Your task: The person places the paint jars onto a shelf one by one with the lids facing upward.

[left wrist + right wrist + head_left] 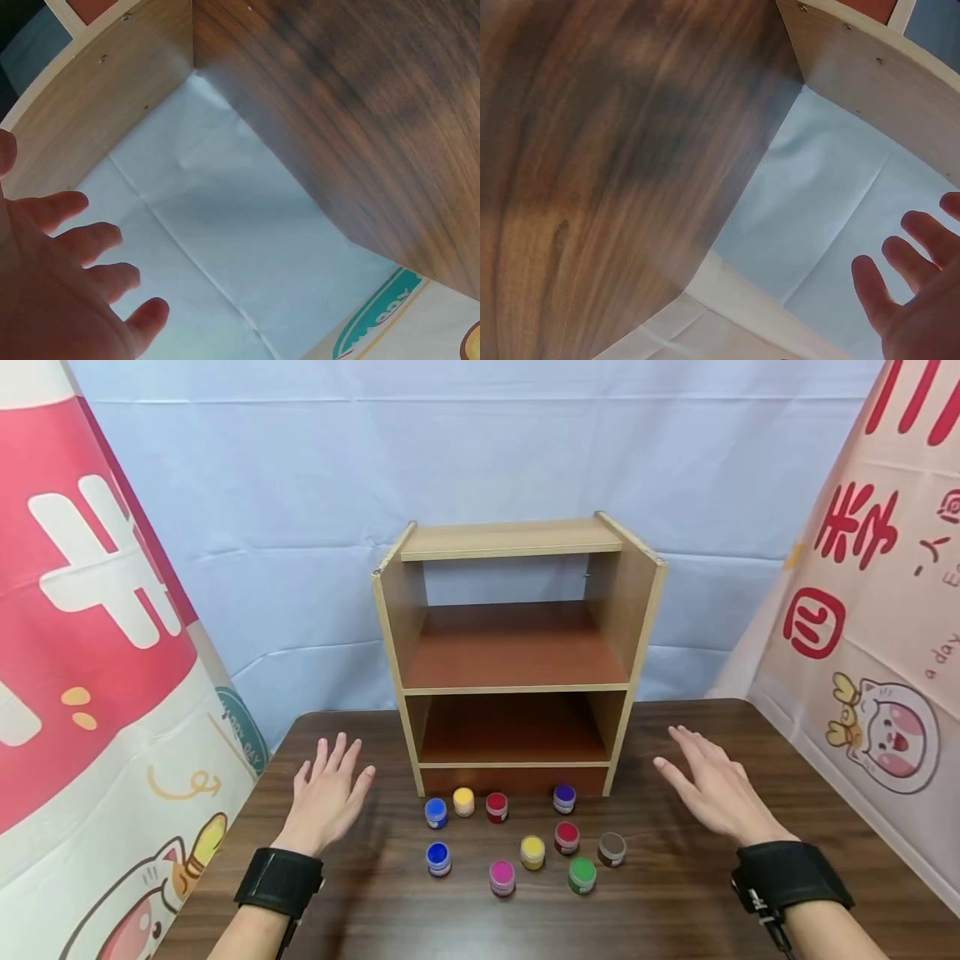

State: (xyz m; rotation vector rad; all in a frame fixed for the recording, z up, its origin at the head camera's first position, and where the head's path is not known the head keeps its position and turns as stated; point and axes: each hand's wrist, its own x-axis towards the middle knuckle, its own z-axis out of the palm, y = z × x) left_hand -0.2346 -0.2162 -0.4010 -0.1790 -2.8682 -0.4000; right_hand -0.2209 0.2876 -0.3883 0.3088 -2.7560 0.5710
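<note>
A small wooden shelf unit (517,652) with bare shelves stands at the back of a dark wooden table (375,910). In front of it sit several little paint jars with coloured lids: blue (436,812), yellow (463,801), red (497,807), purple (564,797), pink (502,877), green (582,874), brown (612,848). My left hand (327,792) hovers open over the table left of the shelf, fingers (79,244) spread, holding nothing. To the right of the shelf my right hand (711,785) hovers open too, fingers (900,262) straight, holding nothing.
A pale blue cloth (300,527) hangs behind the table. Printed banners stand at the left (90,652) and right (877,610). The shelf's side wall (97,97) shows in the left wrist view, and its other side wall (870,82) in the right wrist view.
</note>
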